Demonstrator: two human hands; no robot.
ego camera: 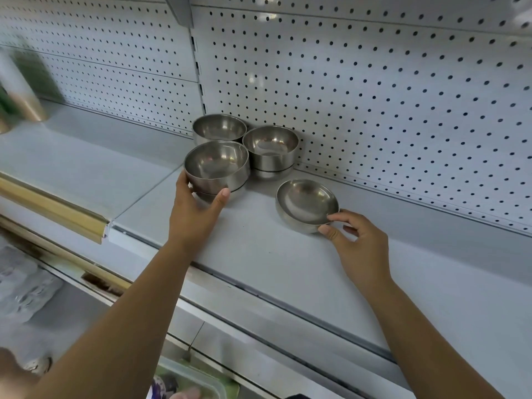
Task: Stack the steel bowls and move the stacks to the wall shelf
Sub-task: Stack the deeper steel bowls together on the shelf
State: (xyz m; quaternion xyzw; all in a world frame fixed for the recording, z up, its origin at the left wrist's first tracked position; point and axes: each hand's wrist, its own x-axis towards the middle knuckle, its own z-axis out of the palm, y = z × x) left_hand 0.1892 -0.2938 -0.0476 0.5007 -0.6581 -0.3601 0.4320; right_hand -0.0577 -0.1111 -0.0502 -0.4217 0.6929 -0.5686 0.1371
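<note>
Item: front stack of steel bowls, on the wall shelf, front left of the group. Your left hand cupped its lower wall, thumb on the left side and fingers curled round the near side, closed on the stack. It appeared to be two bowls nested, the lower rim showing beneath the upper.

Item: single bowl, alone on the shelf to the right, tilted toward you. Your right hand pinched its near rim between thumb and fingertips.

Handling note, as a judgement: the single bowl looked next to be nested. You would have done well to lift it clear by the rim, level it, and lower it straight into a stack with the rims parallel, while the left hand steadied that stack against sliding.

Items: back-right stack and back-left bowl, both close against the pegboard, each touching or just beside its neighbours. Whether the back-left one was a stack could not be told.

Materials: bowls were polished steel, round, straight-walled with curved bases, smooth and reflective, likely slippery against each other. Shelf was flat, pale grey, matte. Pegboard was white sheet with regular dark holes. A wooden-coloured edge strip ran along the shelf to the left.
</note>
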